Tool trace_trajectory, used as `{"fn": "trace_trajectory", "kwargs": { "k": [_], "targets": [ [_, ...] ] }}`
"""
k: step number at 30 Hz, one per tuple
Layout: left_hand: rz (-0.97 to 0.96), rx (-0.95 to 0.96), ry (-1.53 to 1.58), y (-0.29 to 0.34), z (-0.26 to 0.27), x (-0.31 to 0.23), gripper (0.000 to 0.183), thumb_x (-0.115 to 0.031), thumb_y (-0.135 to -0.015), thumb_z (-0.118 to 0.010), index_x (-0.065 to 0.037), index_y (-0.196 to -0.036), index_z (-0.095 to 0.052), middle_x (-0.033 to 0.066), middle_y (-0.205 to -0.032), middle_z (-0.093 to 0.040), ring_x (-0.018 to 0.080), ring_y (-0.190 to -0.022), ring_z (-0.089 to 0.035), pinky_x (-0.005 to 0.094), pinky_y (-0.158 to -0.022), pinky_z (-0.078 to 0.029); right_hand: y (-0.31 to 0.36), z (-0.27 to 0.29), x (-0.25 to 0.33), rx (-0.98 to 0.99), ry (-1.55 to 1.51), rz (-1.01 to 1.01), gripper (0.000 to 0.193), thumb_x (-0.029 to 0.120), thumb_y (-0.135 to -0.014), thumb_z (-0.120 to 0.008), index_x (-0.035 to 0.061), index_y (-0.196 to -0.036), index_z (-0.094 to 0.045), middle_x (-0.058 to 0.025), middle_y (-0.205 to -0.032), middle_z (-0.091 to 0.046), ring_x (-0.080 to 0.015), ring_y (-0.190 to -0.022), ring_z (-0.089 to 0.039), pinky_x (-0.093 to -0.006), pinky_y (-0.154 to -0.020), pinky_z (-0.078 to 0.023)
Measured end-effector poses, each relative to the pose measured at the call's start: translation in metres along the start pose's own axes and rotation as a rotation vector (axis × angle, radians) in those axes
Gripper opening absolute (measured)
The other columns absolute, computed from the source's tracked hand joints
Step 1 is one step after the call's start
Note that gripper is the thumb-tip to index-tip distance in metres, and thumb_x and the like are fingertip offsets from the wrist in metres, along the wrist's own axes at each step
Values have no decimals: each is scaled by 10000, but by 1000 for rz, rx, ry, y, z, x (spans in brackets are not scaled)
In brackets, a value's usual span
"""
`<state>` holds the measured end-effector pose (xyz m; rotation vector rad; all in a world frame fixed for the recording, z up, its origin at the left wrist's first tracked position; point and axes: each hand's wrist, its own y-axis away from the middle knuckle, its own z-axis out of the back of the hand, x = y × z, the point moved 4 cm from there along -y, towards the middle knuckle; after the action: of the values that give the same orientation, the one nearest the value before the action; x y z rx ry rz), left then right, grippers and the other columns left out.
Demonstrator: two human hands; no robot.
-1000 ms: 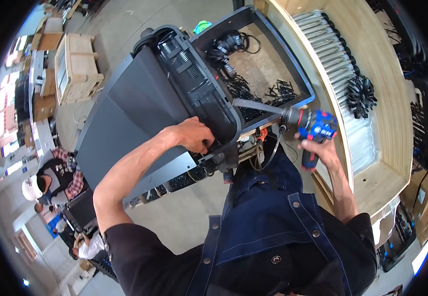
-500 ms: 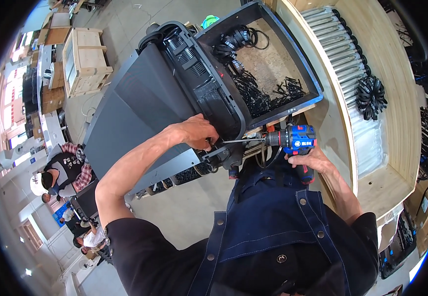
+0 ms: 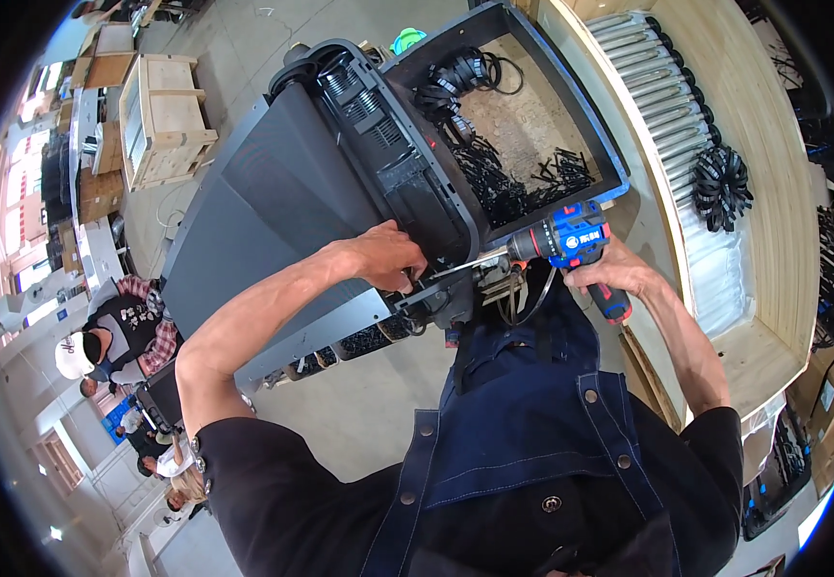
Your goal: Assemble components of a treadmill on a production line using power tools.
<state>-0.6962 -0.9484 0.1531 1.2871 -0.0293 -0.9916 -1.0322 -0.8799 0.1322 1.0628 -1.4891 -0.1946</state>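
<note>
My right hand [image 3: 614, 267] is wrapped round the grip of a blue, black and red cordless drill [image 3: 573, 237]. The drill's long thin bit [image 3: 475, 262] slants down to the left, and its tip ends at or close beside my left fingertips. My left hand [image 3: 388, 258] is pinched at the near corner of a dark machine that looks like a treadmill [image 3: 263, 212]. Whatever lies between those fingers is hidden. Beyond my left hand, the machine's uncovered compartment [image 3: 403, 178] shows a ribbed motor-like part.
A blue-rimmed bin [image 3: 619, 183] behind the machine holds black rings and many dark bolt-like pieces. On the right, a wooden crate [image 3: 672, 240] contains silvery tubes [image 3: 653, 87] and a bundle of black rings [image 3: 722, 189]. Other people, one in a white cap [image 3: 75, 356], are at far left.
My right hand has raised the back of the drill and tilted it, so the bit now slopes down instead of lying nearly level. My left hand stays in place.
</note>
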Motion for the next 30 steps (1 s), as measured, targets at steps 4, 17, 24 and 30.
{"fn": "trace_trajectory", "kwargs": {
  "k": [4, 17, 24, 30],
  "targets": [
    [16, -38, 85, 3, 7, 0, 317, -280, -818, -778, -96, -1069, -712, 97, -1051, -704, 284, -1128, -587, 421, -1033, -377, -5, 6, 8, 45, 62, -42, 413, 99, -736, -795, 48, -1111, -629, -50, -829, -674, -138, -659, -639, -292, -598, -534],
    [130, -925, 780, 84, 53, 8, 457, -260, -901, -756, -22, -1269, -624, 114, -1123, -719, 202, -1082, -658, 366, -973, -509, -26, 4, 23, 147, 24, -60, 311, 138, -746, -808, 43, -1010, -674, -56, -797, -691, -148, -636, -644, -305, -604, -523],
    [705, -1486, 623, 136, -46, 29, 493, -368, -934, -709, -32, -1288, -639, 148, -1229, -662, 274, -1163, -625, 385, -999, -485, -39, 15, 23, 214, 50, -42, 378, 129, -757, -854, 29, -1073, -672, -67, -880, -715, -148, -705, -682, -304, -628, -563],
    [1121, -1692, 278, 91, -124, 16, 484, -327, -981, -648, -19, -1349, -590, 181, -1381, -579, 376, -1262, -539, 460, -1106, -391, -43, 27, 31, 255, -50, 99, 472, 74, -751, -873, 39, -1182, -682, -60, -1065, -740, -138, -932, -693, -315, -886, -575]
  ]
}}
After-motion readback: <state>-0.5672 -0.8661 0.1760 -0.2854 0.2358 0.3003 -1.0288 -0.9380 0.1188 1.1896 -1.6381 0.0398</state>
